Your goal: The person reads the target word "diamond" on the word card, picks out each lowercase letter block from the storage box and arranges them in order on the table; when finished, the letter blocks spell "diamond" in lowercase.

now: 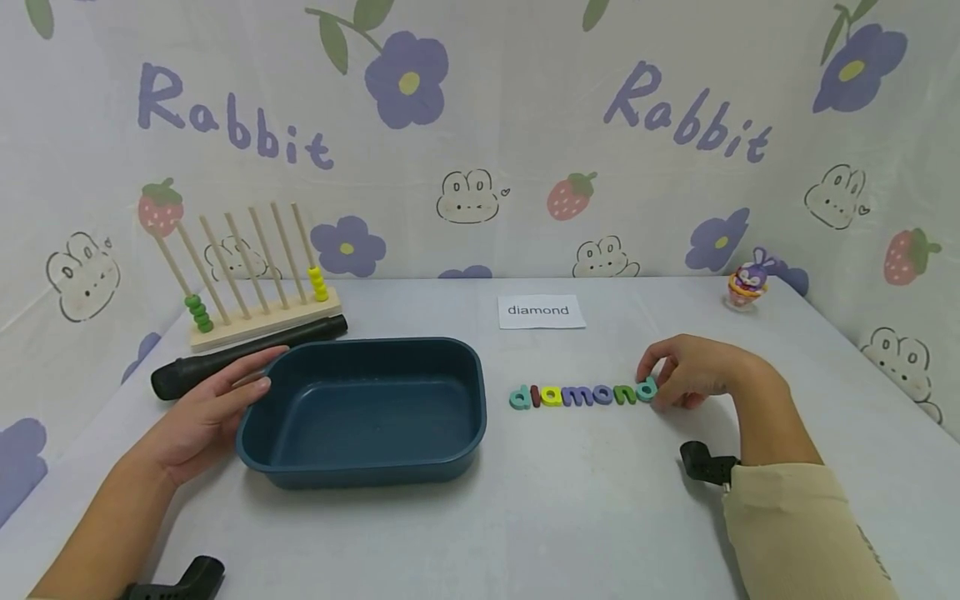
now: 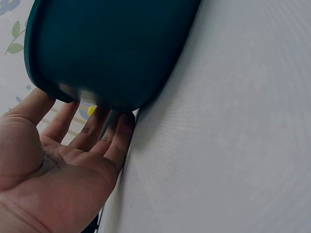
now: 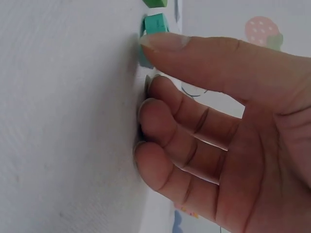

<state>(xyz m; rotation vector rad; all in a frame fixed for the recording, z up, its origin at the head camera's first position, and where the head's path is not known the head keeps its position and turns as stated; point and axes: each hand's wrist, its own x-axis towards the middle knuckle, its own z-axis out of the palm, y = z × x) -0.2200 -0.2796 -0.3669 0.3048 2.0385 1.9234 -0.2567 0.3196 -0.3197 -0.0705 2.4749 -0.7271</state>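
Note:
A row of colourful letters spells "diamond" on the white table in the head view. At its right end, my right hand pinches the teal letter d between thumb and index finger. The right wrist view shows the thumb over that teal letter, the other fingertips down at the tabletop. Left of the row stands a dark blue rectangular bin with nothing in it. My left hand rests against its left end, fingers extended along the outer wall and thumb at the rim.
A white card printed "diamond" lies behind the letters. Behind the bin are a black microphone and a wooden counting rack with green and yellow beads. A small purple rabbit figure stands at the back right, before a patterned cloth.

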